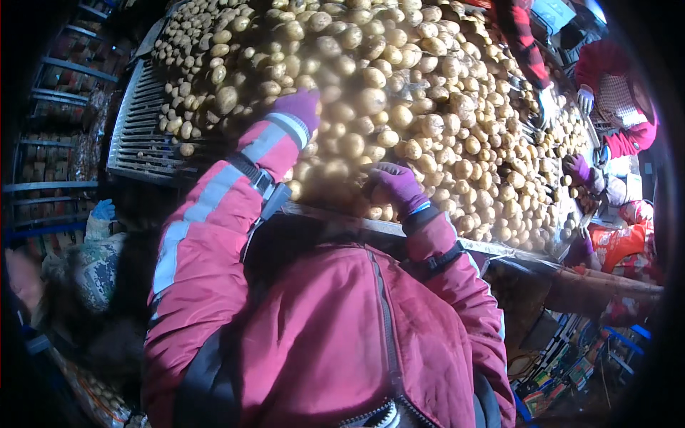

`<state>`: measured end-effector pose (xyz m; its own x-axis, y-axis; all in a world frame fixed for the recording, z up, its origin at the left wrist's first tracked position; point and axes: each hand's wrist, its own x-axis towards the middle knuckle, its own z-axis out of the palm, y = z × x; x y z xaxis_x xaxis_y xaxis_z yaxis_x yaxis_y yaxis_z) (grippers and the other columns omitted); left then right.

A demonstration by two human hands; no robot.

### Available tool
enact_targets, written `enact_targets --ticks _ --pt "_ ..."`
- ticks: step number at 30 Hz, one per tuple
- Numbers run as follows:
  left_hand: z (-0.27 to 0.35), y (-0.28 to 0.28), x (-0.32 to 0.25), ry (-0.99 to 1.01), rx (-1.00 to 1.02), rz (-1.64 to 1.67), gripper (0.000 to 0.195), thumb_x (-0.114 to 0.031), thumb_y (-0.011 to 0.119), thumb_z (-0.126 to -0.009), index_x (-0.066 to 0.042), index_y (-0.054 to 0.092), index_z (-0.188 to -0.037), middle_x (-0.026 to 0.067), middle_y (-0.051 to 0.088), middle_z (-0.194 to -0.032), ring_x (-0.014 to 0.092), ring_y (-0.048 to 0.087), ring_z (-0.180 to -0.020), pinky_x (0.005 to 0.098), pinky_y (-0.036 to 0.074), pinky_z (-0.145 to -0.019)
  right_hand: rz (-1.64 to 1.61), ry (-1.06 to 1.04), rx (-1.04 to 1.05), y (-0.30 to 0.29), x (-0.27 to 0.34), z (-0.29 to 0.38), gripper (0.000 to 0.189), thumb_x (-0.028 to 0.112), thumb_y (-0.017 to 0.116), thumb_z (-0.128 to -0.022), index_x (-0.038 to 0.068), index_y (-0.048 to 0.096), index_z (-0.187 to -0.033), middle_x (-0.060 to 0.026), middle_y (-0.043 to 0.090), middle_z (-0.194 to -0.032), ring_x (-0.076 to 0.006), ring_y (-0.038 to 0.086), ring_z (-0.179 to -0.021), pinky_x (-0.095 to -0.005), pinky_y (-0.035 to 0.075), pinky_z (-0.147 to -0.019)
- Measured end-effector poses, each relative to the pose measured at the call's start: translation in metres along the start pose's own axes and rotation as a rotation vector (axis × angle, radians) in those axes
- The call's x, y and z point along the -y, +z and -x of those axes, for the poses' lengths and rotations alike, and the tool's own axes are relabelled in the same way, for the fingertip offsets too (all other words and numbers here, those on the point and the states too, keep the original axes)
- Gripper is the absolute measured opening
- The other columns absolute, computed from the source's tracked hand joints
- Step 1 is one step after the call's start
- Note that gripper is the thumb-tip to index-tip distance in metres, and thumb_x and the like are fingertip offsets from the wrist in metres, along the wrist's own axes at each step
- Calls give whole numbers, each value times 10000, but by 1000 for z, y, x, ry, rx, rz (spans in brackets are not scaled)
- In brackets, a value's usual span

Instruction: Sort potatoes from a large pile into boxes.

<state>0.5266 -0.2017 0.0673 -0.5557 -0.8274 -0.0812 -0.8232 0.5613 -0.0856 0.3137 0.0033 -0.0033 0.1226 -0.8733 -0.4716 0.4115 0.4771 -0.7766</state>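
Many potatoes (388, 138) of mixed sizes lie heaped across a large sorting table. My left hand (301, 108), in a purple glove, reaches over the middle of the heap; its fingers are partly hidden, and whether it holds a potato cannot be told. Nearer my body, my right hand (395, 184), also gloved in purple, has its fingers curled among the potatoes close to the table's front edge (342, 215). Its fingertips look blurred, so any grip there is unclear. Dust or glare softens the potatoes between my hands.
Metal slats (142, 134) form the table's left part, with a few potatoes on them. Co-workers' gloved hands (547, 107) reach in from the right side. A blue-gloved hand (103, 209) of another person shows at the left. Blue metal racks (51, 186) stand farther left.
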Motion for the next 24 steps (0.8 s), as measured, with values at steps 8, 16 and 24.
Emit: enact_targets --ticks 8,16,24 --pt "11 -35 -16 70 76 828 613 -207 766 -825 -28 533 -1363 147 666 -1200 215 643 -1061 340 516 -945 258 -255 -112 -30 2 62 345 291 603 -983 97 669 -1261 -49 703 -1122 -146 653 -923 -280 548 -779" --pt "82 -40 -230 927 148 637 686 -275 754 -794 11 522 -1373 218 591 -1318 303 585 -1215 401 480 -1014 387 -671 -97 -85 -10 150 374 300 583 -985 -19 663 -1164 -115 681 -1140 -188 622 -1055 -317 463 -963" --pt "61 -16 -342 1079 844 1019 544 -243 662 -929 -20 496 -1397 162 598 -1307 232 672 -1068 323 574 -777 -415 -378 -783 -144 -98 416 581 391 621 -915 -25 557 -1317 -155 667 -1185 -234 672 -1032 -359 561 -877"
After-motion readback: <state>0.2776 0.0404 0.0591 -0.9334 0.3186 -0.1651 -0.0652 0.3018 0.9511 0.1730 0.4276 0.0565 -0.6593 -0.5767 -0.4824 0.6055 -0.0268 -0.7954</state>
